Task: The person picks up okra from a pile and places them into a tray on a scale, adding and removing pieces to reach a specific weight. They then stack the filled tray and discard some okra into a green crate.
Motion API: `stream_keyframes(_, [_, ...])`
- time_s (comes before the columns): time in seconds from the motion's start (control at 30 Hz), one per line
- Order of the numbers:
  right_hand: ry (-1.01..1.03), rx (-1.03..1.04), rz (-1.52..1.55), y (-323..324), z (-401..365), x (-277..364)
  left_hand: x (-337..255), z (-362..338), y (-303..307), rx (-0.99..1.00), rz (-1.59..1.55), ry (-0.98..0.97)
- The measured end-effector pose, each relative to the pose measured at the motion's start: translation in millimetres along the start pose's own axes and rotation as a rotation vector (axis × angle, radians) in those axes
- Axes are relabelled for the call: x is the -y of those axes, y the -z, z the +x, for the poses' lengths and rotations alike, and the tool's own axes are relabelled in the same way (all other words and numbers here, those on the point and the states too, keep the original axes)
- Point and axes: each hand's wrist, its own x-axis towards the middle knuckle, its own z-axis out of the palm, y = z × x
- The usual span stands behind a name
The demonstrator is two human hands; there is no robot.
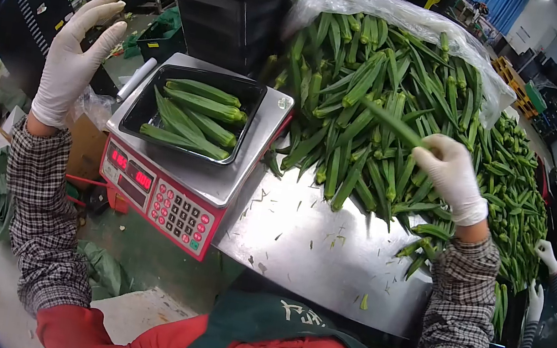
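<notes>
My right hand (448, 174), in a white glove, pinches one okra pod (392, 123) by its end over the front of a large okra heap (368, 101). Raised at the left, my gloved left hand (80, 54) has its fingers apart and nothing in it. Between the hands, a black tray (248, 125) with several okra pods (206, 106) rests on the metal plate of a red scale (207, 218). The scale's display (129, 169) is lit with red digits.
Clear plastic film (362, 3) lies along the heap's back edge. The metal table (311, 244) carries scattered okra bits. Behind the scale stands a tall black stack (213, 6). At far right are a co-worker's gloved hands (546, 256). A cardboard box (85, 149) sits left of the scale.
</notes>
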Motion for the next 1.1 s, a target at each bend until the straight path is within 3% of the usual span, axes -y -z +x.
stream_keyframes(0.03, [-0.059, -0.035, 0.047, 7.5, 1.1, -4.9, -0.4, -0.3, -2.3, -0.005, -0.005, -0.009])
stream_keyframes(0.1, [0.036, -0.142, -0.022, 12.3, 7.3, -26.6, -3.0, -0.1, -8.1, -0.019, -0.018, -0.028])
stream_keyframes(0.27, [-0.074, -0.374, -0.224, 16.0, 40.0, -70.4, -4.6, -4.4, -8.0, -0.008, 0.011, -0.009])
stream_keyframes(0.37, [0.179, -0.638, -0.711, -4.2, 49.4, -65.2, -3.9, -5.9, 0.9, -0.021, 0.013, 0.022])
stream_keyframes(0.5, [0.399, -0.447, -0.471, -35.6, 59.8, -22.4, 5.1, -6.9, 11.9, -0.059, 0.102, -0.032])
stream_keyframes(0.57, [0.334, -0.25, -0.4, -51.5, 59.5, 9.4, 4.0, -8.6, 14.7, -0.072, 0.104, -0.005])
stream_keyframes(0.63, [0.458, -0.259, -0.424, -74.4, 73.7, 10.7, 9.2, -10.5, 15.9, -0.058, 0.128, -0.039])
stream_keyframes(0.73, [0.379, -0.174, -0.613, -98.4, 84.6, 25.0, 9.6, -14.1, 14.4, -0.041, 0.122, -0.028])
stream_keyframes(0.83, [0.285, -0.153, -0.747, -114.6, 92.1, 29.7, 8.7, -16.9, 16.2, 0.021, 0.072, 0.052])
stream_keyframes(0.93, [0.23, -0.13, -0.685, -115.1, 97.4, 23.1, 10.1, -17.9, 13.6, -0.003, 0.08, 0.013])
stream_keyframes(1.07, [0.219, -0.239, -0.5, -99.5, 88.5, 12.6, 12.9, -20.0, 13.2, -0.012, 0.123, -0.023])
stream_keyframes(1.1, [0.334, -0.394, -0.507, -93.4, 86.2, 9.0, 12.7, -20.8, 12.9, 0.007, 0.113, 0.014])
